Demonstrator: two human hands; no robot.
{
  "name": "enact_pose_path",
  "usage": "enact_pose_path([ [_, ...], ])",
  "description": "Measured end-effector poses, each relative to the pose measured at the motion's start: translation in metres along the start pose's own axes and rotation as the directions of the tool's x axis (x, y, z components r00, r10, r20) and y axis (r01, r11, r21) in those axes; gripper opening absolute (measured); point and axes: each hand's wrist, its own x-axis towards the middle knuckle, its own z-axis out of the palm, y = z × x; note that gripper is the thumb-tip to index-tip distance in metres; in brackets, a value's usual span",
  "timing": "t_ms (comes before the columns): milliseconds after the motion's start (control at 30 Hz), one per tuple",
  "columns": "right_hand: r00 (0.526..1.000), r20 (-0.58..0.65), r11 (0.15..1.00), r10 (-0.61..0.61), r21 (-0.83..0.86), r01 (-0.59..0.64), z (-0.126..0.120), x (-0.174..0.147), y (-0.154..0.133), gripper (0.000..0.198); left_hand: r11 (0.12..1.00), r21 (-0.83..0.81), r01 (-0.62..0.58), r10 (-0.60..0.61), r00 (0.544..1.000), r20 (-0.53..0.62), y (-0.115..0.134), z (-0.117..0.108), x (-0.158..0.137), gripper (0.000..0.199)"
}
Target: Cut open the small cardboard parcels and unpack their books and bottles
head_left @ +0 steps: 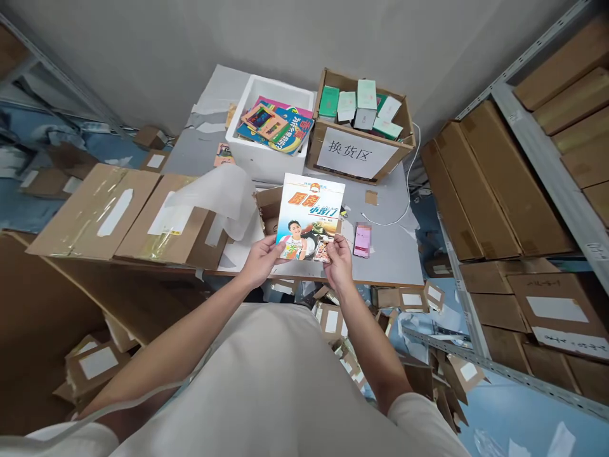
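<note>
Both hands hold up a thin paperback book (311,212), its white cover facing me with orange and blue Chinese lettering, a person and food pictures. At its lower left corner, my left hand (263,259) grips with the thumb on the cover. My right hand (339,260) pinches the lower right corner the same way. Behind the book, partly hidden by it, an open cardboard box (269,206) rests on the grey table (392,251). A phone with a pink screen (362,240) lies to the right of my right hand.
A white foam box (266,164) holds several colourful books (280,127). Beside it, a labelled carton (359,155) contains green and white small boxes (365,101). Closed cartons (95,206) stand at left under foam sheet (223,193). Shelving (528,127) with cartons rises at right; boxes litter the floor.
</note>
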Motion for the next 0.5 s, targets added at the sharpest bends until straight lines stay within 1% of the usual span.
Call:
enact_pose_path([
  [67, 0.999, 0.038, 0.999, 0.003, 0.052, -0.005, -0.001, 0.005, -0.010, 0.037, 0.999, -0.032, 0.037, -0.036, 0.998, 0.043, 0.002, -0.002, 0.000, 0.054],
  [133, 0.996, 0.087, 0.996, 0.014, 0.081, -0.021, 0.002, 0.014, -0.022, 0.041, 0.988, -0.091, 0.126, -0.114, 0.986, 0.124, 0.002, 0.002, -0.003, 0.051],
  [233, 0.973, 0.224, 0.996, 0.048, 0.059, -0.062, 0.009, 0.031, -0.041, 0.056, 0.946, -0.155, 0.284, -0.231, 0.930, 0.287, -0.002, 0.014, -0.011, 0.043],
  [300, 0.949, 0.309, 0.997, 0.060, 0.025, -0.071, 0.011, 0.040, -0.050, 0.059, 0.927, -0.148, 0.344, -0.278, 0.896, 0.346, -0.003, 0.020, -0.016, 0.036],
  [333, 0.945, 0.321, 0.998, 0.058, 0.012, -0.065, 0.010, 0.043, -0.053, 0.058, 0.924, -0.151, 0.350, -0.280, 0.892, 0.355, -0.002, 0.021, -0.018, 0.034],
  [367, 0.948, 0.314, 0.999, 0.051, 0.001, -0.053, 0.009, 0.046, -0.056, 0.057, 0.926, -0.169, 0.338, -0.264, 0.899, 0.350, 0.000, 0.021, -0.020, 0.035],
  [433, 0.965, 0.259, 0.999, 0.035, -0.028, -0.028, 0.006, 0.050, -0.060, 0.053, 0.935, -0.226, 0.273, -0.194, 0.928, 0.319, 0.006, 0.015, -0.021, 0.049],
  [500, 0.980, 0.198, 0.997, 0.024, -0.077, -0.008, 0.002, 0.053, -0.061, 0.050, 0.956, -0.242, 0.166, -0.106, 0.964, 0.243, 0.011, 0.006, -0.020, 0.066],
])
